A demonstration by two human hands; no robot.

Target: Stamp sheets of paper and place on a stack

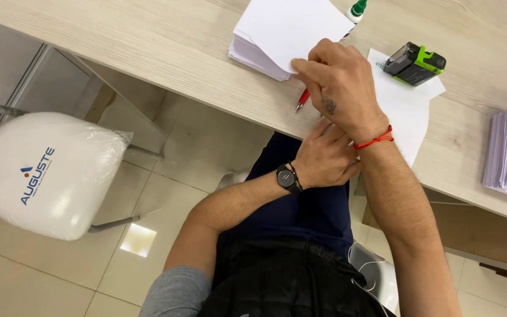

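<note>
While my right hand [338, 82] pinches the top sheet's corner on the white paper stack [283, 32], I should lift only one. My left hand [324, 158] rests loosely curled, holding nothing, at the table [165, 53] edge.

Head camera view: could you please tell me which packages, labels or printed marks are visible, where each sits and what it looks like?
Plastic-wrapped chair seat: left, on the tiled floor beside the desk; rounded, white, with a blue printed mark and a small red and blue emblem.
Stamp: on the desk right of the right hand, resting on white paper; blocky, black and green, with a small label strip on its side.
</note>
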